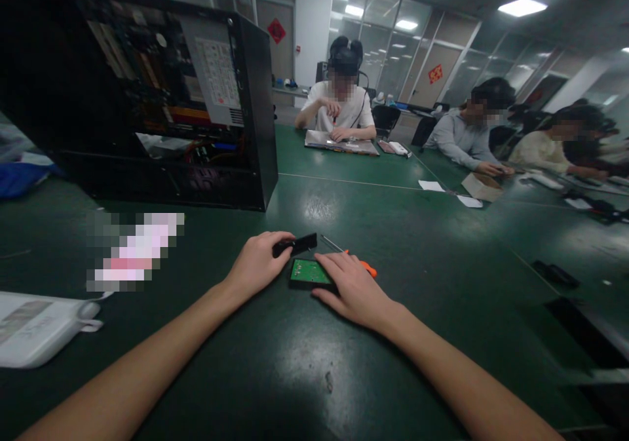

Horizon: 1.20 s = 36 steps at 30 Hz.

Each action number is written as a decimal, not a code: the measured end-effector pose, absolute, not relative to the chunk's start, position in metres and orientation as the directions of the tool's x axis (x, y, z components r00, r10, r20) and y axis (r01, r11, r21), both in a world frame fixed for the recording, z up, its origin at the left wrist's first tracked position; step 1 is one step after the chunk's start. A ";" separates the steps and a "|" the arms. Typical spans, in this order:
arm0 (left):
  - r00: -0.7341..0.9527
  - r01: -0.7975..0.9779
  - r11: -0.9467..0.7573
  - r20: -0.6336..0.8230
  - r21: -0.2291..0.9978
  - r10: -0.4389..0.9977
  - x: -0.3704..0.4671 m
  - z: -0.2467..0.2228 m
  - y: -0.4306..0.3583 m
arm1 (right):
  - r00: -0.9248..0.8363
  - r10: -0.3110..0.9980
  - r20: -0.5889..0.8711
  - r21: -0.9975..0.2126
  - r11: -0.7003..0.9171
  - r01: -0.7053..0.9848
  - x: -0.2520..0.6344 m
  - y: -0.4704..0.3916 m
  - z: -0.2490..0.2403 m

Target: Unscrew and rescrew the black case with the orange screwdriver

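Observation:
Between the fingers and thumb of my left hand point(260, 257) is a black plastic cover point(301, 244), tilted and raised at its right end. Just in front of it lies a small black case with a green circuit board point(308, 271) showing on top. My right hand point(351, 284) grips the right end of that case, thumb at the near side and fingers over the top. Behind the right hand rests a screwdriver with an orange handle point(367, 268), its shaft pointing back to the left. The right fingers partly hide the case and the screwdriver.
An open black computer case point(268, 113) stands at the back left. A white power bank point(44, 329) and a blurred pink item point(142, 248) lie at left. Across the green table point(314, 388), a person point(341, 103) works on a flat panel point(344, 143); other people sit at right.

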<state>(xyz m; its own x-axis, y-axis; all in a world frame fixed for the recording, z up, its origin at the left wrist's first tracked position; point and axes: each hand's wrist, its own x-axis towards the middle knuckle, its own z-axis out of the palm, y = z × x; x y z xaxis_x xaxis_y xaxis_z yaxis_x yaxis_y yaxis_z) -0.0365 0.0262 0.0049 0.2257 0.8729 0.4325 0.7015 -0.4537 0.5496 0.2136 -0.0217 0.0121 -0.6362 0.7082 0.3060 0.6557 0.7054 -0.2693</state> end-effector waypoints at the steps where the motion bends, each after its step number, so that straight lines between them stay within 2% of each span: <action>1: 0.213 0.702 -0.445 0.432 0.557 0.876 -0.037 0.006 0.026 | -0.636 0.708 0.305 -0.272 0.705 0.655 0.213 -0.022 0.012; 9: 0.113 0.695 -0.396 0.452 0.600 0.885 -0.040 0.013 0.027 | -0.635 0.710 0.305 -0.275 0.704 0.655 0.211 -0.020 0.012; 15: 0.121 0.720 -0.381 0.436 0.580 0.892 -0.045 0.005 0.033 | -0.634 0.710 0.306 -0.286 0.704 0.650 0.204 -0.024 0.009; 19: 0.150 0.727 -0.391 0.425 0.565 0.893 -0.046 0.003 0.033 | -0.585 0.743 0.324 -0.282 0.666 0.690 0.213 -0.020 0.025; 22: 0.175 0.712 -0.412 0.424 0.569 0.889 -0.044 0.006 0.030 | -0.378 0.842 0.385 -0.263 0.493 0.830 0.265 -0.003 0.055; 25: 0.211 0.673 -0.454 0.437 0.584 0.875 -0.039 0.007 0.026 | -0.020 0.907 0.421 -0.234 0.130 0.963 0.359 0.012 0.086; 28: 0.260 0.630 -0.517 0.469 0.579 0.844 -0.034 0.006 0.023 | 0.340 0.871 0.355 -0.191 -0.289 0.938 0.461 0.008 0.096; 30: 0.299 0.605 -0.556 0.485 0.570 0.822 -0.031 0.004 0.022 | 0.510 0.815 0.276 -0.153 -0.486 0.860 0.515 -0.001 0.089; 33: 0.346 0.573 -0.596 0.493 0.563 0.799 -0.029 0.003 0.021 | 0.636 0.753 0.167 -0.112 -0.627 0.771 0.564 -0.014 0.073; 36: 0.361 0.552 -0.612 0.500 0.566 0.787 -0.028 0.003 0.019 | 0.584 0.785 0.207 -0.122 -0.572 0.811 0.580 -0.018 0.060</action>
<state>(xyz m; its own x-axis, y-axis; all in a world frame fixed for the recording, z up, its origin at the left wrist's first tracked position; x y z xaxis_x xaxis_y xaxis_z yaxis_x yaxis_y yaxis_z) -0.0280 0.0193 0.0033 0.3612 0.7872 0.4999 0.5523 -0.6125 0.5656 0.5799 -0.0183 0.0603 0.5840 0.7848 0.2074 0.8114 -0.5716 -0.1219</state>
